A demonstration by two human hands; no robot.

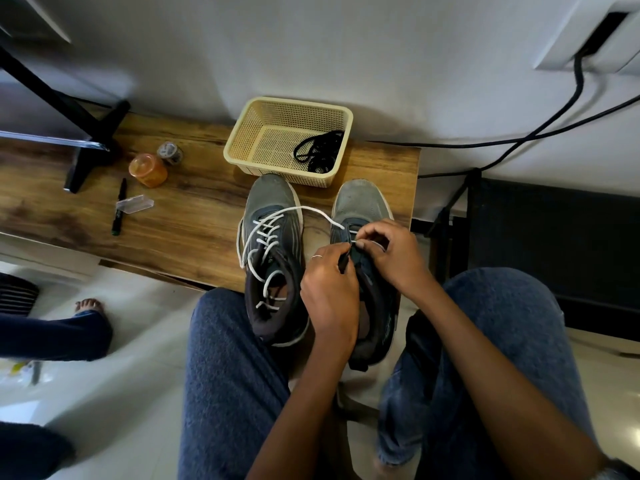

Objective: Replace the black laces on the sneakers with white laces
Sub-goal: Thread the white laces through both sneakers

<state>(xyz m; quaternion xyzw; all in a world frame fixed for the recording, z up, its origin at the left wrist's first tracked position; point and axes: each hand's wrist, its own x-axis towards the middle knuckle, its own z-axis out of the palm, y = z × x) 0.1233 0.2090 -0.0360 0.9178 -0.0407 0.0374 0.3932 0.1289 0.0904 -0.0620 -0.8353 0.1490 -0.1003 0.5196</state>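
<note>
Two grey sneakers stand side by side on the wooden table [194,237], toes pointing away from me. The left sneaker [273,258] is fully threaded with a white lace. On the right sneaker [363,202] a white lace [311,211] runs from the upper eyelets and trails left over the other shoe. My right hand [391,251] pinches this lace at the eyelets. My left hand [329,292] grips the right sneaker's tongue and eyelet edge. The removed black laces [318,150] lie in the beige basket [249,129] behind the shoes.
An orange jar [148,169], a small grey roll [169,152], a black marker [118,211] and a clear plastic case [135,204] lie left on the table. A black stand [86,147] rises at the far left. Another person's bare foot [89,306] is on the floor. Black cables [519,140] run right.
</note>
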